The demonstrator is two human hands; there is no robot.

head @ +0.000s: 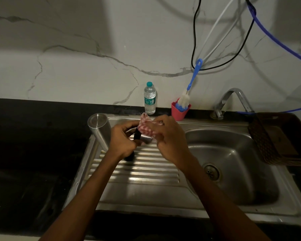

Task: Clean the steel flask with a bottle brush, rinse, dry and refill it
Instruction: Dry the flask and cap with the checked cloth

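Steel, the flask body (99, 129) stood upturned on the draining board while my left hand (123, 141) gripped its dark lid (137, 135). My right hand (169, 136) pinched the checked cloth (144, 126) against it; working into the lid's recesses would dry it best.

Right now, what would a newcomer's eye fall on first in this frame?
Both hands meet over the ribbed drainboard: the right hand presses a red-checked cloth onto a small steel and black part, perhaps the flask's lid, which the left hand grips. The steel flask stands inverted just left of them, and the blue-handled bottle brush sits in a pink cup behind.
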